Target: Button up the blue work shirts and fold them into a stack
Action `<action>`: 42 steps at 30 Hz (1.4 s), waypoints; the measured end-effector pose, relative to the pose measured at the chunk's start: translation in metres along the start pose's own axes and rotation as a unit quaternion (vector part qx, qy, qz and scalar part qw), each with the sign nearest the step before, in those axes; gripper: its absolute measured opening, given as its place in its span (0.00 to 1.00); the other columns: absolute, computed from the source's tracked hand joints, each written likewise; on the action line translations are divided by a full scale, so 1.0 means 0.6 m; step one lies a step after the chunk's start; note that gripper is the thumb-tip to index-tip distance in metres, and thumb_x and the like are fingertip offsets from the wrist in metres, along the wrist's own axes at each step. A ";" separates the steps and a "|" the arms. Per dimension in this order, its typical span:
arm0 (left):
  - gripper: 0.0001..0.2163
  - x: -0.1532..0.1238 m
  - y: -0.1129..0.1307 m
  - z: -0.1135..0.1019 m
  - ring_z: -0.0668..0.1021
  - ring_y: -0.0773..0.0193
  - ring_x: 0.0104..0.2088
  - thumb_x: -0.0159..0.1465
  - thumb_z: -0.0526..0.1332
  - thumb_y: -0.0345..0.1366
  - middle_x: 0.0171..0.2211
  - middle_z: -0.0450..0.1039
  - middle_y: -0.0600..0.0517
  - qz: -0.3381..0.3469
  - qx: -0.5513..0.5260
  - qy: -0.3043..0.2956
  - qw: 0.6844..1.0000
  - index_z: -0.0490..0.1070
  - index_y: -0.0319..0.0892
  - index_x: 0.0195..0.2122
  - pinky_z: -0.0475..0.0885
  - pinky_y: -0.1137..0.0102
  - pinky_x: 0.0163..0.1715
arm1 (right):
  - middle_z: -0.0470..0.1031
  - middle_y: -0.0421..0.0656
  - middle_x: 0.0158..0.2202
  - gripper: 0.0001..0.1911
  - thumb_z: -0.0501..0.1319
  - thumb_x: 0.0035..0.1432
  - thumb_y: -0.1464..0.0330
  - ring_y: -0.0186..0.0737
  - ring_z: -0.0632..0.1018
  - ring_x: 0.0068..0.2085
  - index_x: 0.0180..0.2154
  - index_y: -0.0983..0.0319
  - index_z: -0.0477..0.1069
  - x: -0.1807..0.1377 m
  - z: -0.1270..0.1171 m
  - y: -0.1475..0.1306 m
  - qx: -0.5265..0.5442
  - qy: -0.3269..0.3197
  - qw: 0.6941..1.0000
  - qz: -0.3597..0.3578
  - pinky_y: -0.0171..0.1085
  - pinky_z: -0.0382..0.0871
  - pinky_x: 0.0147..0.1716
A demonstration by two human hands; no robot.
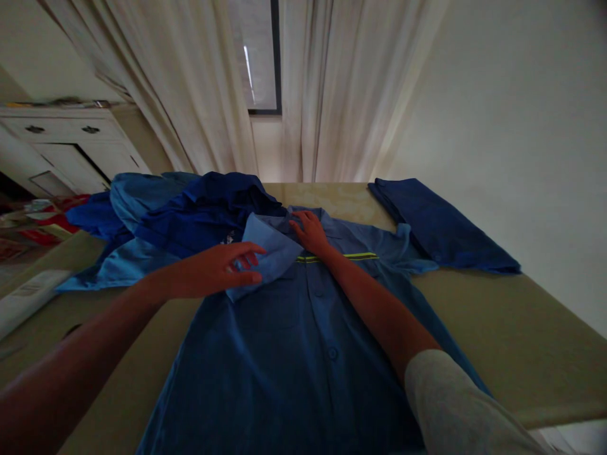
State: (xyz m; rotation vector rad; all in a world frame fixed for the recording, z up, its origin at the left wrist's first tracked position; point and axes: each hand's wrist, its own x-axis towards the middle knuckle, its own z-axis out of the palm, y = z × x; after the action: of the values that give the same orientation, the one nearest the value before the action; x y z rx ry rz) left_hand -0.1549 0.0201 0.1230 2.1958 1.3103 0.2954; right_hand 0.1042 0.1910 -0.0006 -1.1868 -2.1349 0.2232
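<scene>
A blue button-up work shirt lies spread on the table with its collar at the far end and a yellow-green stripe across the chest. Its left-side sleeve is turned inward over the chest, showing a lighter face. Beside that sleeve is my left hand, fingers loosely bent and thumb apart, gripping nothing; whether it touches the cloth I cannot tell. My right hand rests on the shirt just below the collar, fingers stretched out. The sleeve on the right extends outward, its end rumpled.
Rumpled blue garments are heaped at the back left of the table. A folded dark blue garment lies at the back right. A white packet is at the left edge. Behind stand curtains and a white cabinet.
</scene>
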 end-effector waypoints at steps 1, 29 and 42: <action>0.30 -0.005 -0.003 0.018 0.80 0.50 0.53 0.64 0.65 0.56 0.57 0.76 0.45 0.008 0.055 -0.014 0.998 0.70 0.49 0.64 0.76 0.59 0.52 | 0.76 0.53 0.56 0.25 0.48 0.77 0.55 0.46 0.73 0.59 0.58 0.63 0.74 0.000 -0.005 -0.001 0.014 0.012 1.000 -0.002 0.43 0.63 0.61; 0.19 -0.044 -0.070 0.102 0.81 0.53 0.42 0.73 0.51 0.51 0.41 0.80 0.48 -0.030 0.133 0.093 0.986 0.78 0.49 0.44 0.76 0.61 0.47 | 0.79 0.44 0.39 0.13 0.72 0.61 0.61 0.40 0.77 0.40 0.36 0.63 0.74 0.015 -0.014 -0.082 0.048 -0.273 0.960 -0.032 0.33 0.62 0.38; 0.30 0.031 -0.120 0.085 0.84 0.47 0.41 0.52 0.67 0.60 0.40 0.81 0.45 -0.253 -0.113 0.187 0.942 0.70 0.44 0.48 0.79 0.59 0.39 | 0.79 0.44 0.43 0.15 0.73 0.58 0.62 0.41 0.78 0.42 0.40 0.64 0.74 0.018 -0.023 -0.088 0.195 -0.305 0.931 -0.040 0.33 0.68 0.38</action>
State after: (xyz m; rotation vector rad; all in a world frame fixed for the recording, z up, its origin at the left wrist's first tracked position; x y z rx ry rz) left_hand -0.1756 0.0446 0.0386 1.5879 1.8858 0.6430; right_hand 0.0725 0.1675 0.0386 -0.8580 -2.4822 1.0440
